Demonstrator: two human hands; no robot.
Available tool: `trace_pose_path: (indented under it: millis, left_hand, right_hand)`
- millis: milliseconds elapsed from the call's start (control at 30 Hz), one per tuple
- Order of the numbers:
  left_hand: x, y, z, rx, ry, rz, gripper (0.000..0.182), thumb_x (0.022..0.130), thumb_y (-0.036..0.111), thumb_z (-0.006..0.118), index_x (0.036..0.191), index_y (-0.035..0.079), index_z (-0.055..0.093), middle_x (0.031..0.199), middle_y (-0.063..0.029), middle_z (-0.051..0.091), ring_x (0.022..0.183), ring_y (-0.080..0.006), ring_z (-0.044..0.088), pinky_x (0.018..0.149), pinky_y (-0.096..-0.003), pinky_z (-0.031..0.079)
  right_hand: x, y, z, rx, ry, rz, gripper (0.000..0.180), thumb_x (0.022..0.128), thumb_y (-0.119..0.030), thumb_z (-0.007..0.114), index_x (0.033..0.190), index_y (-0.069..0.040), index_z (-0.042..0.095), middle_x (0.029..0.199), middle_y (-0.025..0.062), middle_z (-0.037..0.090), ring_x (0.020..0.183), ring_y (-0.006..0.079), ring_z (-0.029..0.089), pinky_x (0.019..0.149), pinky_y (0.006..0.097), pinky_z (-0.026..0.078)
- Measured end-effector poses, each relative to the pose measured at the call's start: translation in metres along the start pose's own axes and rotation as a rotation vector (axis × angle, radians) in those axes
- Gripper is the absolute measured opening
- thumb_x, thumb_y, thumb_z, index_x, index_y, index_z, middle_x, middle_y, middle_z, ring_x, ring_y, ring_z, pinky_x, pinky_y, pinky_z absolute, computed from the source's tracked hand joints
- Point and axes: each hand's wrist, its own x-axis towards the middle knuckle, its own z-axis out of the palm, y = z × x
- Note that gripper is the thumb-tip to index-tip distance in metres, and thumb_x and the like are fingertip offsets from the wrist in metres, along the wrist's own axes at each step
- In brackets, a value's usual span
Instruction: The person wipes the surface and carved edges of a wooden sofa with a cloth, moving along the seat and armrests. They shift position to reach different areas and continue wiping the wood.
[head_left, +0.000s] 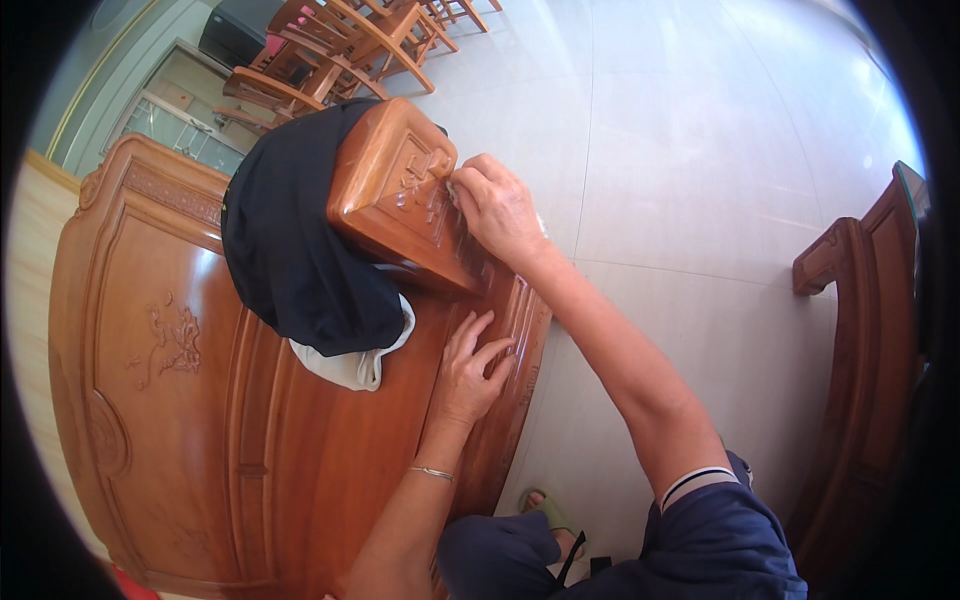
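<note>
My right hand (495, 206) is at the carved front of the wooden bench's armrest (394, 184), its fingers closed on a small pale cloth (452, 192) that touches the carving and is mostly hidden by the fingers. My left hand (472, 367) rests on the front part of the polished wooden seat (352, 442), fingers spread, holding nothing; a bracelet circles that wrist. Dark clothing (292, 225) is draped over the armrest beyond its carved end. Under its lower edge, a white fabric piece (345, 367) lies on the seat.
The bench's carved backrest (157, 300) rises at the left. Wooden chairs (330, 45) stand at the top. A dark wooden table (855, 300) with a glass edge is at the right. Pale floor tiles (675, 150) lie between. My slippered foot (551, 510) is below the bench edge.
</note>
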Motion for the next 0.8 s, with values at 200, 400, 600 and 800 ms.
trace_pose_path:
  millis: [200, 400, 600, 800]
  left_hand:
    - [-0.001, -0.001, 0.001, 0.004, 0.012, 0.007, 0.024, 0.082, 0.015, 0.075, 0.105, 0.013, 0.075, 0.141, -0.0118, 0.055, 0.134, -0.0367, 0.047, 0.110, -0.0466, 0.040]
    - [-0.002, -0.003, 0.002, 0.007, 0.015, 0.014, 0.025, 0.081, 0.017, 0.076, 0.106, 0.014, 0.075, 0.141, -0.0113, 0.055, 0.134, -0.0370, 0.047, 0.111, -0.0474, 0.040]
    - [-0.002, -0.002, 0.001, 0.000, 0.025, 0.018, 0.026, 0.080, 0.017, 0.076, 0.107, 0.014, 0.075, 0.140, -0.0115, 0.055, 0.133, -0.0372, 0.047, 0.110, -0.0475, 0.040]
    - [-0.002, -0.001, 0.001, -0.003, 0.024, 0.011, 0.025, 0.081, 0.015, 0.076, 0.106, 0.014, 0.075, 0.141, -0.0117, 0.055, 0.134, -0.0368, 0.047, 0.111, -0.0468, 0.040]
  right_hand:
    - [-0.001, 0.000, -0.006, 0.022, -0.052, -0.086, 0.006, 0.084, -0.001, 0.065, 0.090, -0.001, 0.065, 0.089, 0.0126, 0.062, 0.082, 0.0339, 0.064, 0.073, 0.0412, 0.053]
    - [0.009, 0.005, -0.001, 0.018, -0.109, 0.104, 0.006, 0.083, -0.005, 0.065, 0.088, 0.000, 0.065, 0.086, 0.0169, 0.062, 0.080, 0.0380, 0.064, 0.073, 0.0447, 0.054]
    - [0.023, 0.004, -0.001, -0.074, -0.124, 0.171, 0.006, 0.084, -0.005, 0.065, 0.087, 0.000, 0.066, 0.087, 0.0180, 0.064, 0.078, 0.0395, 0.065, 0.072, 0.0455, 0.054]
    - [0.008, -0.012, -0.003, -0.083, -0.164, 0.045, 0.005, 0.083, -0.003, 0.065, 0.087, 0.000, 0.064, 0.090, 0.0157, 0.062, 0.083, 0.0380, 0.064, 0.074, 0.0440, 0.054]
